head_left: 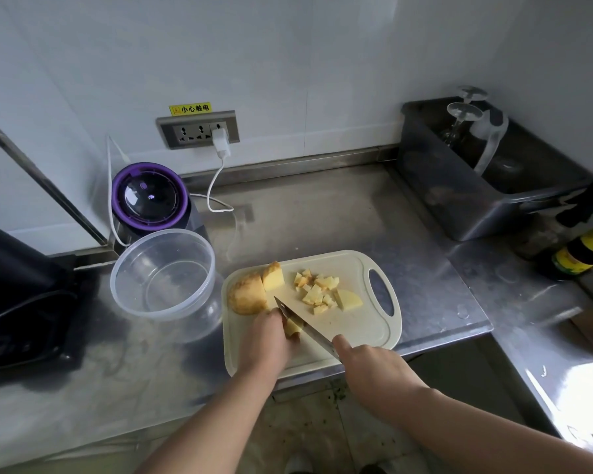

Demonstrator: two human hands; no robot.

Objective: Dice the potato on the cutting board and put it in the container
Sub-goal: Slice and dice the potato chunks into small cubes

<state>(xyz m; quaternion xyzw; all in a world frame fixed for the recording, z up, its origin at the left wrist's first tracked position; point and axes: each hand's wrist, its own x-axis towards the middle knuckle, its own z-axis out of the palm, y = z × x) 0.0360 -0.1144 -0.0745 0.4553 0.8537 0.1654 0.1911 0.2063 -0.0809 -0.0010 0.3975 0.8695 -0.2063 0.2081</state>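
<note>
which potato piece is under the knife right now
The small piece gripped by the left hand at the board's near edge; the knife is against it. The two big chunks and the diced pile lie farther back, untouched.

- A yellow sticker (190, 109) on the white wall (288, 63), above the back edge of the counter (322, 217) toward its left corner, reads "小心触电" in black characters. A small orange warning triangle stands at the sticker's left end.
- The sticker sits just above the top edge of the grey socket panel (198, 129).
- The dark bottle (582, 251) at the counter's right edge has a yellow-and-green label whose print is too blurred to read.
</note>
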